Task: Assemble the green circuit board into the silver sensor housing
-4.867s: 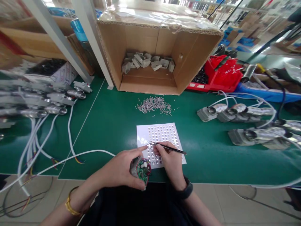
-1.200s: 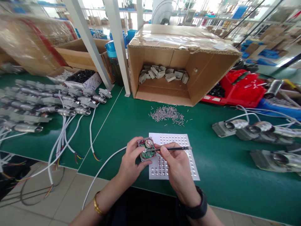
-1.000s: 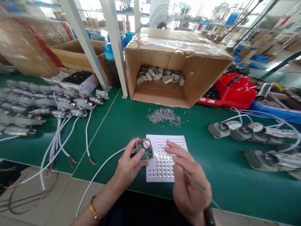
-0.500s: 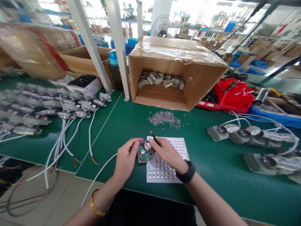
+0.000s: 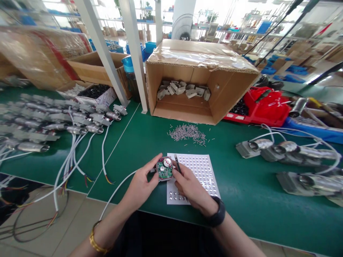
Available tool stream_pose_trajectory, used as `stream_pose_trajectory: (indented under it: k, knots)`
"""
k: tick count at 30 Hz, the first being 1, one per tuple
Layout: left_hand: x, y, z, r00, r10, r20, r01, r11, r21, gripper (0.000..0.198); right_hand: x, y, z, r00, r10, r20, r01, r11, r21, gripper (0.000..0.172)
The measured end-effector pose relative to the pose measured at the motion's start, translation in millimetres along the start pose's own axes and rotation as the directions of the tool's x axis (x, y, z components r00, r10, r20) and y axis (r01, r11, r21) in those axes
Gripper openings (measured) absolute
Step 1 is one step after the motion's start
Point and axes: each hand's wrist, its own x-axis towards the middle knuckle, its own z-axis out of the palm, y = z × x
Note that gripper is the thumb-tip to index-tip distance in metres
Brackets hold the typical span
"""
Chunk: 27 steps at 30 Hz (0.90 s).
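Open circuit housing (image 5: pixel 166 174) held, board side up

The left hand (image 5: pixel 142 184) grips the housing's left side between thumb and fingers. The right hand (image 5: pixel 190 187), fingers curled around a slim dark tool (image 5: pixel 177 164), has its thumb at the right edge. The housing overlaps a dotted white sheet's (image 5: pixel 170 186) upper left corner; 1 pile of metal pins (image 5: pixel 187 133) lies beyond.

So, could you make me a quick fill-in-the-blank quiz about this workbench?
1. The left hand holds an open device whose circuit board is ____.
2. Small metal pieces lie between the white sheet and the cardboard ____.
3. The gold bracelet is on the person's ____ side.
4. The wristband nearest the right hand is ____.

Missing words: green; box; left; black.
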Motion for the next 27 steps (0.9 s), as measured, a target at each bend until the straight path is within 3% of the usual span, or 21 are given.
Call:
stream_pose_trajectory:
  k: [6,13,22,27]
  knots:
    - [-9,-3,7.2,0.997,0.072,0.014,-0.072,0.997,0.036,0.064,-10,-2,3,0.999,0.028,0.021,-0.029,0.998,0.058,0.033]
    - [-11,-6,10.7,0.995,0.100,-0.015,-0.098,0.991,0.089,0.066,-8,-2,7,0.998,-0.053,0.041,0.049,0.994,0.093,0.040]
    - [-12,-6,7.9,0.996,0.077,0.038,-0.078,0.997,0.023,0.064,-11,-2,6,0.995,-0.100,-0.024,0.099,0.994,-0.046,0.029]
    - [-13,-5,10.1,0.997,0.078,0.012,-0.078,0.996,0.032,0.064,-6,5,4,0.992,-0.112,-0.065,0.107,0.991,-0.081,0.027]
